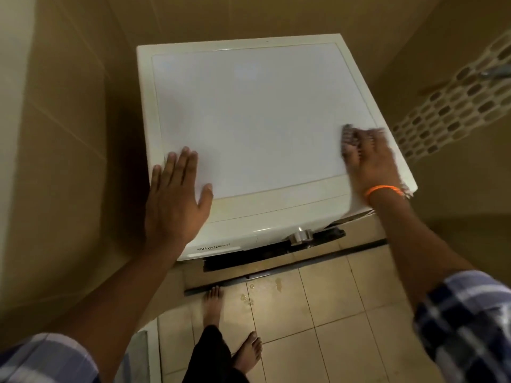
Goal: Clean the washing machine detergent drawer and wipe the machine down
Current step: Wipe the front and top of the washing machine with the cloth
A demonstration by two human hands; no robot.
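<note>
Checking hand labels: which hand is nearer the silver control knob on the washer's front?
Right, narrowly. The right hand presses a cloth on the top's right edge, above-right of the knob; the left hand lies flat at the front-left corner.

Both forearms bare; short sleeves (467, 324) in blue, navy and white plaid, ending above the elbows. Right wrist: thin orange band (380, 190). Dark trouser leg (211, 355) visible below. Feet bare (249, 352). No rings seen on either of the hands.
</note>
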